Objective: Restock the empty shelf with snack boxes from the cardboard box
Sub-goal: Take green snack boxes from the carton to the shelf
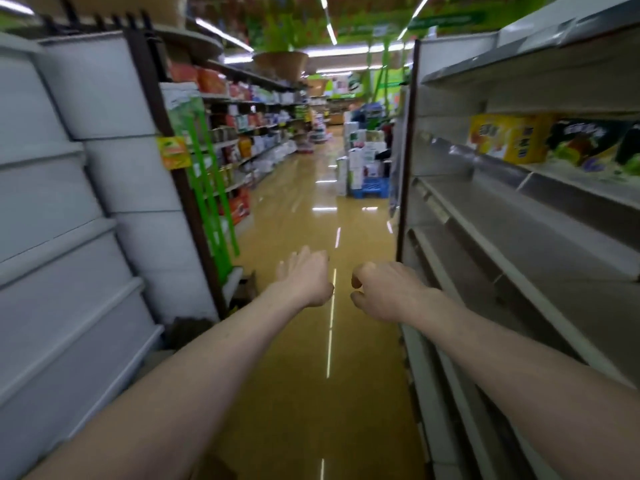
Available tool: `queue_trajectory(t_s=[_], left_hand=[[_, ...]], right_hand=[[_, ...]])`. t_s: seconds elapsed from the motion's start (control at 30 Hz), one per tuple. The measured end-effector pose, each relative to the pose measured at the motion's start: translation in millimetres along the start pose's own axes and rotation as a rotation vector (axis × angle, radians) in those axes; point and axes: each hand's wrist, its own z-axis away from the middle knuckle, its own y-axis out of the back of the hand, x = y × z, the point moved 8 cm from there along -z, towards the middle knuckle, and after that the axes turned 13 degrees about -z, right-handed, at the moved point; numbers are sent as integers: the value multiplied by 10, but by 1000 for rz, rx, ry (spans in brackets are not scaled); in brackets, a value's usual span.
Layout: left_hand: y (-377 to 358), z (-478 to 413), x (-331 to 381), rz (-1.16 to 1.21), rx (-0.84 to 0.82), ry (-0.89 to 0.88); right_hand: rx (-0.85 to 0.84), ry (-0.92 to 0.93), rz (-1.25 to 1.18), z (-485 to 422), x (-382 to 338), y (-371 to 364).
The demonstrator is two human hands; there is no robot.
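Head view looks down a supermarket aisle with a glossy tan floor that reflects the ceiling strip lights as a broken line down its middle.

The right shelf unit runs from the near right corner to the far end of the aisle. Its lower and middle tiers are bare grey metal. The left shelf unit is also grey and bare on every tier in view. Beyond it on the left stand stocked shelves of mixed packaged goods, too blurred to identify. A stack of goods sits on a blue pallet at the far centre-right.

Both bare forearms reach forward over the floor, the left arm from the near left and the right arm from the near right, close alongside the right unit.

Snack boxes are on an upper tier of the right unit, near the right edge: a yellow box and, just beside it to the right, a dark box. Their print is blurred.

A brown shape lies on the floor at the foot of the left unit. It cannot be confirmed as the cardboard box.

The left hand is back-up with relaxed, extended fingers and holds nothing. The right hand, just beside it and not touching, has loosely curled fingers and also holds nothing.
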Motion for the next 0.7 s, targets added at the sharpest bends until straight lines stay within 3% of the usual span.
queue_trajectory(t_s=[0.23,0.5,0.7], left_hand=[[-579,765,-1261,15,-159,132],[-1293,2223,-2658,227,-385,352],[-1926,3204,-3322,370,-517,486]], right_hand=[[-157,119,-60,138,-1211,-871],[-393,221,-197,857,-2601,-1793],[-529,221,-227,1342,-3263,-2511]])
